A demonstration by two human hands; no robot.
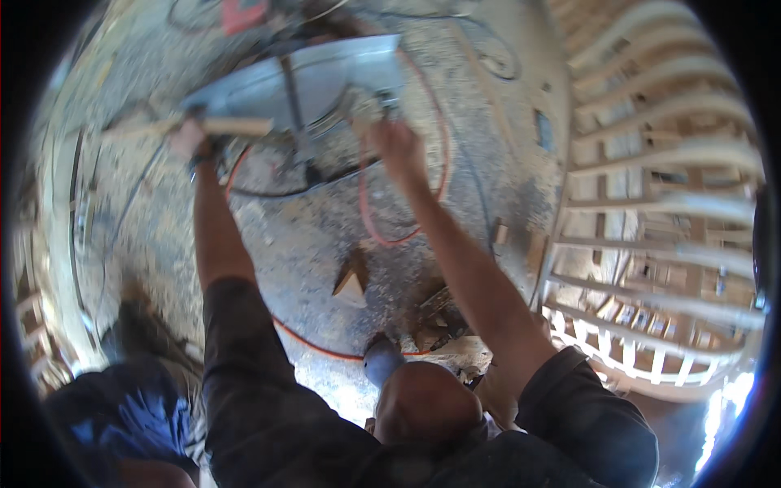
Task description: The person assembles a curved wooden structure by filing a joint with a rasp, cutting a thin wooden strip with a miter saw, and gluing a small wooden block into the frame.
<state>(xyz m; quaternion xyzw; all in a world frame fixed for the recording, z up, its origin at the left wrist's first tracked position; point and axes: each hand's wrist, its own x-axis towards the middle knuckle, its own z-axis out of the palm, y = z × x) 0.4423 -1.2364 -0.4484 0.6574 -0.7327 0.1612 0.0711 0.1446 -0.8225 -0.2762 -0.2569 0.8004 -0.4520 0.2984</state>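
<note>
Left hand (189,138) fingers grip a wooden strip (232,126); right hand (393,145) fingers' state unclear beside grey saw table (325,73).

Orange hose (368,213) looped on dusty floor (285,244); timber framing (651,203) right.

Your left hand (189,138) grips a short length of pale timber (236,126), which lies across the left edge of a grey metal saw table (325,73). Your right hand (394,142) rests at the table's near right corner; whether it holds anything cannot be determined because of blur. Both arms are extended forward in dark sleeves. An orange cable (366,215) loops over the dusty concrete floor (301,244) below the table. A wedge-shaped wood offcut (350,285) lies on the floor nearer you. A pale timber stud frame (651,203) stands at right.
</note>
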